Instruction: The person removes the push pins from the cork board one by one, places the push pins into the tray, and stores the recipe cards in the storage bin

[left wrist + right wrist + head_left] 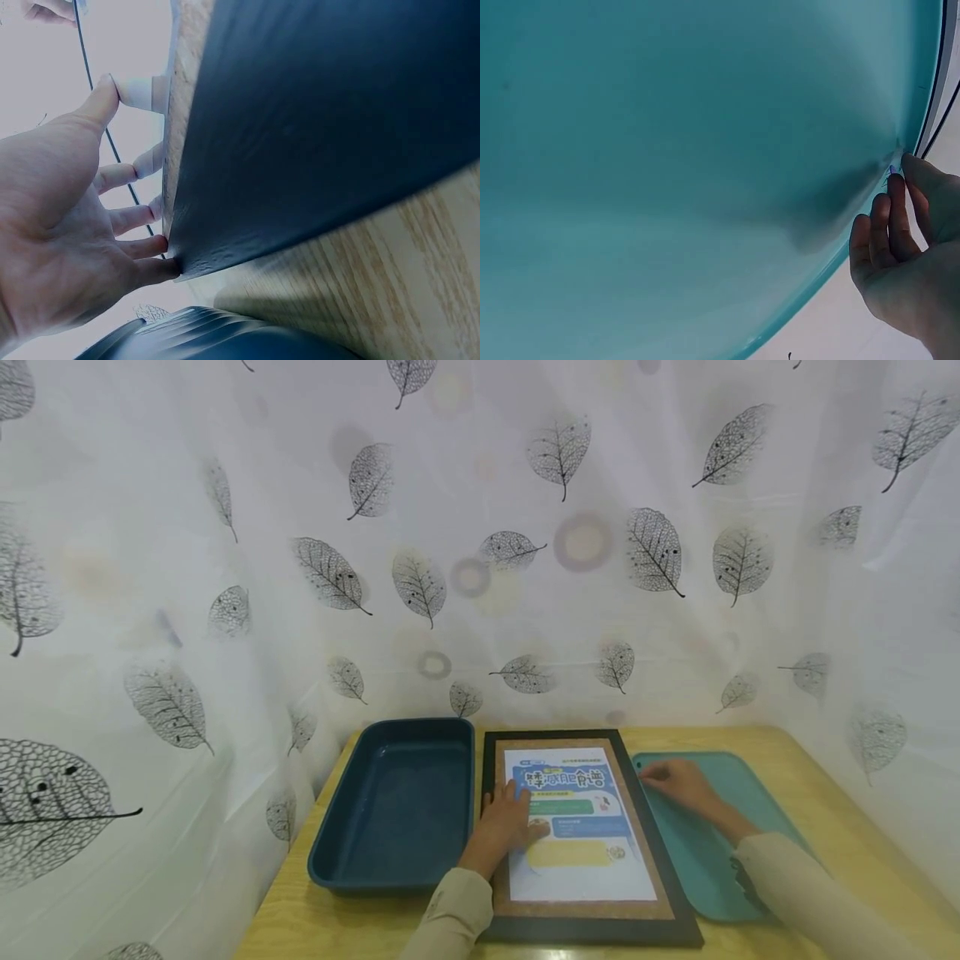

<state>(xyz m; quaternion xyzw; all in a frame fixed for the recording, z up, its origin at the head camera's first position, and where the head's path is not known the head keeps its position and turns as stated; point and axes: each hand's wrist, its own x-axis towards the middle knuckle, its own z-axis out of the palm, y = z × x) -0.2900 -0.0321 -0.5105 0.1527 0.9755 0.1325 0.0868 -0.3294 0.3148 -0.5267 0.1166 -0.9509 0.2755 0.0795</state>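
A printed poster (588,827) with Chinese lettering and coloured boxes lies on a black-framed cork board (592,909). My left hand (504,828) rests on the poster's left side, fingers spread; in the left wrist view its fingers reach the board's cork edge and black frame (315,135). To the board's right is a shallow teal tray (720,827), where my right hand (686,787) reaches into the far left corner. Its thumb and forefinger come close together at a tiny clear-and-purple thing (891,169). I cannot tell whether they pinch it.
A deep dark-blue bin (405,802) stands left of the board on the wooden table (292,910). Behind and at both sides hangs a whitish curtain (480,485) printed with black leaves. The board lies close between bin and tray.
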